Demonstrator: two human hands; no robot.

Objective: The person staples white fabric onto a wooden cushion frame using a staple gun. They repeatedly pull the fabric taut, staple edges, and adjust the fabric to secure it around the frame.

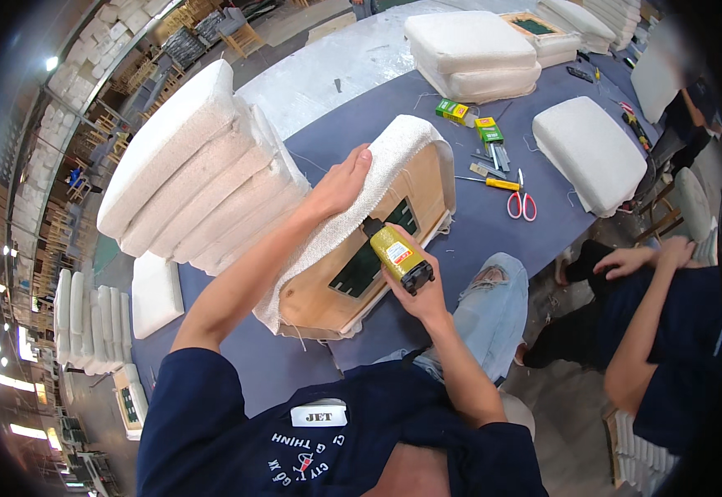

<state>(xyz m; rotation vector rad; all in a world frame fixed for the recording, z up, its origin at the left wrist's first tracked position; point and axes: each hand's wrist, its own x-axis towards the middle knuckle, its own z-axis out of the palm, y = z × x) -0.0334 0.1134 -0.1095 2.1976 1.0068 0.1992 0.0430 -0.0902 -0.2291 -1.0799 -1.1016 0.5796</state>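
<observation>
Being clasped by the right hand [425,301], the yellow stapler [392,246] might be misaimed if the white cushion [398,157] slipped under the left hand [344,184], whose grip cannot be told.

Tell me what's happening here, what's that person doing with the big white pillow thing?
A person is holding a white cushion tipped up, so its wooden underside shows. The left grip rests on the fabric side. The right grip holds a yellow tool, maybe a staple gun, its black nose at the wood; I can't tell if it's touching. More cushions are stacked to the left, and red-handled scissors lie on the table.
</observation>
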